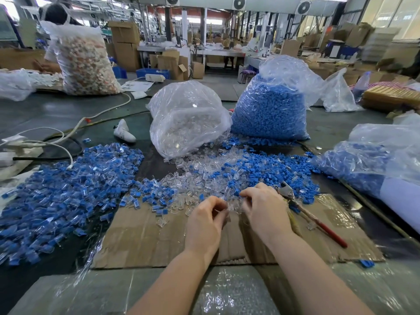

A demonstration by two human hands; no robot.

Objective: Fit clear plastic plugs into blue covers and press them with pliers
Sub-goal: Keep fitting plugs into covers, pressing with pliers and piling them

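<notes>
Your left hand (205, 220) has its fingers (219, 206) curled in, and the thumb and forefinger seem to pinch a small clear plug (223, 209) at their tips; the piece is nearly lost against the clear pile behind it, so take that as a reading. Your right hand (261, 209) curls its fingers (246, 194) down into the near edge of the loose clear plugs (197, 176), gripping or picking something there. Whether it has a blue cover I cannot tell.

Both hands meet just above the cardboard sheet (159, 237), probably because it gives you a flat spot for fitting, with parts within reach on either side.

The pliers (302, 206) lie just beside your right hand, jaws toward the pile and red handle trailing back over the cardboard, ready for that hand to take up for pressing.

Loose blue covers (272, 169) are strewn just beyond your right fingers, mixed into the clear plugs. To your left on the worktop (45, 110) spreads a big heap of what look like assembled pieces (68, 189). Behind stand a bag of clear plugs (186, 117) and a bag of blue covers (270, 110).
</notes>
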